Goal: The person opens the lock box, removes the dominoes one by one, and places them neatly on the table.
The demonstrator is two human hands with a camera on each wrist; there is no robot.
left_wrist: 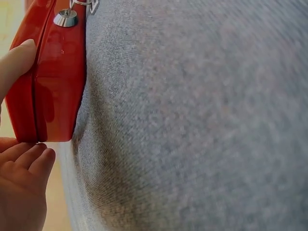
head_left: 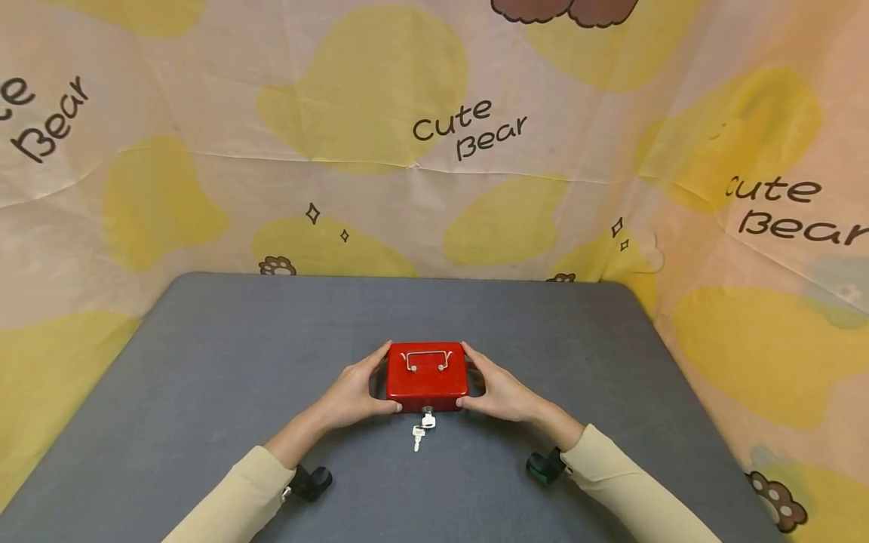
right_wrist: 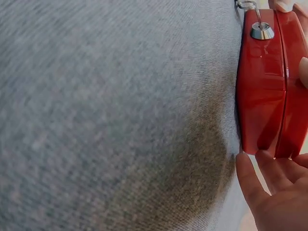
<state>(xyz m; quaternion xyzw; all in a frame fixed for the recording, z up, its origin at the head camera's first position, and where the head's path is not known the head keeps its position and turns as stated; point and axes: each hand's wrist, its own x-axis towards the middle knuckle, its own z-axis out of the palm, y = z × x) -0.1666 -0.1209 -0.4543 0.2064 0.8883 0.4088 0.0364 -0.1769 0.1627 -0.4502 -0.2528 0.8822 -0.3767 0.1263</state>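
Note:
A red metal cash box (head_left: 426,383) sits on the grey table, its lid closed and its wire handle (head_left: 428,352) lying on top. My left hand (head_left: 349,394) grips its left side, thumb at the front and fingers along the side toward the back. On the opposite side, my right hand (head_left: 501,391) holds it the same way. A silver lock (left_wrist: 66,18) is set in the front face, with a key in it. From that key hangs a second key (head_left: 417,436) on a ring. In the right wrist view, fingertips (right_wrist: 245,166) touch the box's end.
The grey cloth-like tabletop (head_left: 271,324) has rounded far corners. A patterned curtain (head_left: 366,90) hangs behind it and along both sides. Dark wrist-worn cameras (head_left: 312,483) sit below both wrists, near the cream sleeves (head_left: 237,490).

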